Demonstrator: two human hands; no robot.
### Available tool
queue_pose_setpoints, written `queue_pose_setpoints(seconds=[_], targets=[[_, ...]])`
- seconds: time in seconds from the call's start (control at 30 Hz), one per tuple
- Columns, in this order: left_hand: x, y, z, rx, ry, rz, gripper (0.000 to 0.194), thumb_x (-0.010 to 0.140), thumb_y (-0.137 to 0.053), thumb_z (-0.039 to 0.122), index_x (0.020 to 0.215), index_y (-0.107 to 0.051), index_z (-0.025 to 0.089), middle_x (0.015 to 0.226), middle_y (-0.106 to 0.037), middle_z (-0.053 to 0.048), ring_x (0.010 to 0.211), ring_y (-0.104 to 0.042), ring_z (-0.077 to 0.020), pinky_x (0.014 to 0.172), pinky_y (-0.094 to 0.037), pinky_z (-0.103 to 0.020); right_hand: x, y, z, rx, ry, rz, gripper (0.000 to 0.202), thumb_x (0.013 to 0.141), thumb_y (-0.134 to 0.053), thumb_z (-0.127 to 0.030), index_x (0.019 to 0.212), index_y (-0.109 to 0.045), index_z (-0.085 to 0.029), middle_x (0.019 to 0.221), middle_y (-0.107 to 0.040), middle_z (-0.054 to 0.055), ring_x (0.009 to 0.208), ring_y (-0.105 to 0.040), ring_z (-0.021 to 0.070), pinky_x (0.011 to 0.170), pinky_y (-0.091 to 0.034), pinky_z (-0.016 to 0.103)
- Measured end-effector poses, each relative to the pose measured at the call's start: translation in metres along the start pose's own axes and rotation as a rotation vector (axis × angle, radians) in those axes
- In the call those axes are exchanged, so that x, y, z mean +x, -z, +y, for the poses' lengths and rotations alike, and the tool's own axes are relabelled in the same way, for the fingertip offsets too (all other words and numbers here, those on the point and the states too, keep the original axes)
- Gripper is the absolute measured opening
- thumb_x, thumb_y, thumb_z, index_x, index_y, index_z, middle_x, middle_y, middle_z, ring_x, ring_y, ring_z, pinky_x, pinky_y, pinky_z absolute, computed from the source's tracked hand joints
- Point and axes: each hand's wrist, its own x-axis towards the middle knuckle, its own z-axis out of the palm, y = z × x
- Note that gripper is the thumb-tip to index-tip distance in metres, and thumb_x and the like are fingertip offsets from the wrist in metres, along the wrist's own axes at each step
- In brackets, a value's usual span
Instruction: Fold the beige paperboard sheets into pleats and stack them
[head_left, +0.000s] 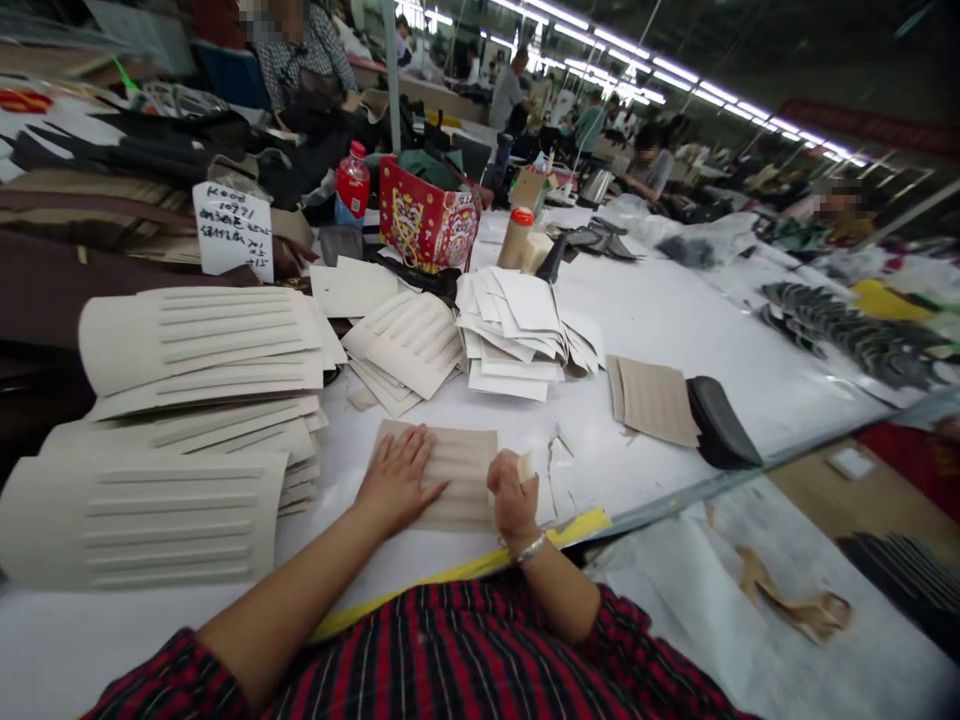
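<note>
A tan ribbed panel (461,462) lies flat on the white table in front of me. My left hand (397,480) rests on its left part, palm down with the fingers spread. At the panel's right edge my right hand (514,497) is closed round a small cream-coloured piece (526,465), whose end shows beside the fingers. Stacks of pale ribbed panels (184,515) stand to the left. Beyond the tan panel are more ribbed panels (409,345) and a pile of white sheets (514,325).
Tan pieces (656,400) and a dark curved piece (720,420) lie at the right, near the table edge (675,500). Farther back stand a red-labelled bottle (351,185), a red patterned box (427,215) and an orange-capped container (516,240). Several people work in the background.
</note>
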Motion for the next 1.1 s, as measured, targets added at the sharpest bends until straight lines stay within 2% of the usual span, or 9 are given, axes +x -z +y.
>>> queue_pose_setpoints(seconds=[0.13, 0.27, 0.33, 0.43, 0.57, 0.73, 0.93, 1.03, 1.1], targets=[[-0.005, 0.0, -0.015, -0.098, 0.064, 0.091, 0.045, 0.088, -0.028, 0.026, 0.127, -0.038, 0.006, 0.135, -0.039, -0.014, 0.125, -0.033, -0.0202, 0.104, -0.025, -0.038, -0.042, 0.029, -0.021, 0.005, -0.063, 0.015, 0.035, 0.086, -0.036, -0.038, 0.056, -0.034, -0.02, 0.051, -0.035, -0.005, 0.047, -0.036, 0.0087, 0.047, -0.034, 0.023], [-0.027, 0.005, -0.032, -0.08, 0.109, 0.106, 0.046, 0.079, -0.031, 0.007, 0.123, -0.045, 0.012, 0.132, -0.044, -0.009, 0.124, -0.035, -0.0202, 0.104, -0.026, -0.042, -0.021, 0.037, -0.055, -0.268, 0.034, -0.133, 0.034, 0.087, -0.031, -0.04, 0.07, -0.052, -0.019, 0.072, -0.054, 0.002, 0.072, -0.052, 0.0138, 0.067, -0.043, 0.027], [-0.037, 0.007, -0.034, -0.04, 0.121, 0.059, 0.048, 0.077, -0.033, 0.006, 0.122, -0.047, 0.017, 0.131, -0.045, -0.005, 0.124, -0.035, -0.0216, 0.104, -0.022, -0.046, 0.002, 0.018, -0.065, -0.37, -0.021, -0.298, 0.035, 0.085, -0.033, -0.045, 0.081, -0.057, -0.019, 0.065, -0.054, 0.0, 0.064, -0.053, 0.0137, 0.058, -0.043, 0.025], [-0.044, 0.006, -0.031, -0.022, 0.145, 0.034, 0.048, 0.079, -0.033, 0.008, 0.124, -0.045, 0.018, 0.134, -0.041, -0.003, 0.126, -0.032, -0.0208, 0.105, -0.019, -0.045, 0.033, -0.03, -0.065, -0.415, -0.177, -0.47, 0.036, 0.082, -0.037, -0.048, 0.09, -0.058, -0.019, 0.046, -0.049, -0.004, 0.042, -0.048, 0.0115, 0.042, -0.04, 0.022], [-0.044, 0.002, -0.031, -0.041, 0.154, 0.049, 0.047, 0.081, -0.032, 0.009, 0.125, -0.043, 0.019, 0.136, -0.039, -0.002, 0.126, -0.03, -0.0203, 0.105, -0.018, -0.044, 0.053, -0.084, -0.054, -0.488, -0.228, -0.504, 0.019, 0.076, -0.048, -0.033, 0.081, -0.059, -0.018, 0.053, -0.059, 0.0, 0.047, -0.058, 0.0122, 0.045, -0.044, 0.02], [-0.043, 0.0, -0.031, -0.059, 0.166, 0.056, 0.046, 0.082, -0.032, 0.009, 0.125, -0.042, 0.02, 0.135, -0.04, -0.002, 0.127, -0.029, -0.0194, 0.106, -0.016, -0.043, 0.048, -0.102, -0.047, -0.736, -0.053, -0.457, 0.017, 0.075, -0.045, -0.023, 0.069, -0.059, -0.015, 0.053, -0.062, 0.004, 0.051, -0.061, 0.0135, 0.051, -0.045, 0.02], [-0.044, 0.01, -0.032, -0.099, 0.186, 0.001, 0.044, 0.082, -0.033, 0.011, 0.125, -0.043, 0.019, 0.136, -0.04, -0.003, 0.127, -0.029, -0.0196, 0.105, -0.018, -0.043, -0.023, -0.084, -0.049, -0.732, -0.115, -0.534, 0.032, 0.082, -0.039, -0.034, 0.066, -0.06, -0.015, 0.049, -0.061, 0.006, 0.05, -0.06, 0.0151, 0.052, -0.045, 0.022], [-0.045, 0.018, -0.032, -0.093, 0.201, -0.03, 0.045, 0.081, -0.032, 0.009, 0.124, -0.044, 0.019, 0.135, -0.04, -0.003, 0.126, -0.03, -0.0192, 0.105, -0.018, -0.044, -0.055, -0.048, -0.056, -0.578, -0.256, -0.607, 0.033, 0.082, -0.039, -0.039, 0.067, -0.057, -0.016, 0.045, -0.058, 0.002, 0.044, -0.058, 0.0133, 0.047, -0.045, 0.021], [-0.041, 0.022, -0.025, -0.085, 0.204, -0.017, 0.045, 0.082, -0.031, 0.01, 0.124, -0.045, 0.018, 0.135, -0.04, -0.005, 0.126, -0.03, -0.0201, 0.105, -0.017, -0.045, -0.059, -0.014, -0.062, -0.458, -0.302, -0.584, 0.028, 0.081, -0.043, -0.041, 0.074, -0.056, -0.017, 0.047, -0.057, -0.001, 0.048, -0.059, 0.013, 0.051, -0.048, 0.022]])
